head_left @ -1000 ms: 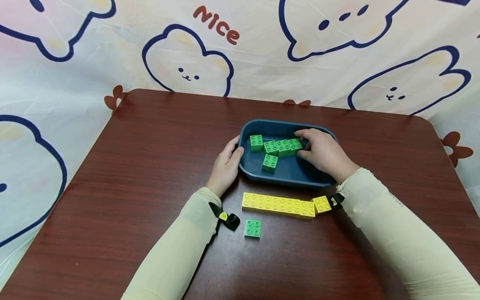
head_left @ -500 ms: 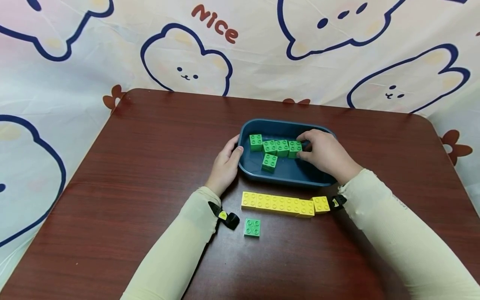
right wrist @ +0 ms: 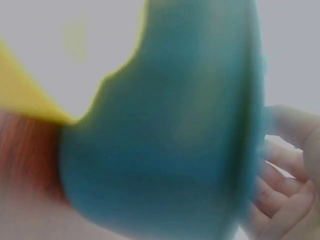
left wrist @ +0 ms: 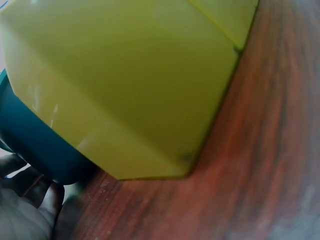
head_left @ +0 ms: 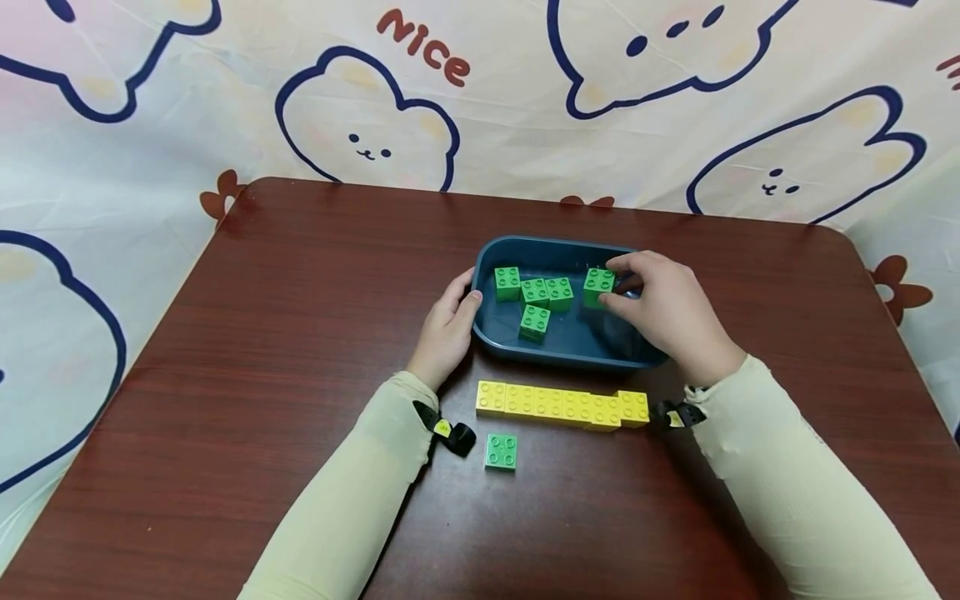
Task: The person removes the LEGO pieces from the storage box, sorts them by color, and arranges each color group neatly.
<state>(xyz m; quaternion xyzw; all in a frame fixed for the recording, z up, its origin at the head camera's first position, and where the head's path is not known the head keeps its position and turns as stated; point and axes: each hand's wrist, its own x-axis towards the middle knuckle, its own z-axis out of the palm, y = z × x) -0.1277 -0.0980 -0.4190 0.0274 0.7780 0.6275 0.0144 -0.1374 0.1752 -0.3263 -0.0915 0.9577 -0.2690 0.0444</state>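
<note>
The blue tray (head_left: 566, 335) sits on the brown surface (head_left: 315, 292), close to the middle. The person's left hand (head_left: 442, 329) has its grip on the tray's left end, with the thumb on the rim and the fingers along the outside. The right hand (head_left: 667, 308) reaches in over the tray's right end. Its grip pinches a green block (head_left: 599, 286), with the thumb on the near side and a finger on the far side. That block is in the right half of the tray, apart from the other blocks there (it is hard to tell if it touches the bottom).

In the left half are a left green block (head_left: 507, 284), two middle green blocks (head_left: 547, 292) side by side, and a near green block (head_left: 535, 322) just in front of them.

On the near side of the tray lies a long yellow row (head_left: 548, 403) of blocks, going from left to right. Its last block on the right sits a bit farther back than the one beside it. A lone green block (head_left: 501, 452) lies on the near side of the row, by its left end. Far behind hangs a pale cloth (head_left: 517, 150) with big cartoon animals.
</note>
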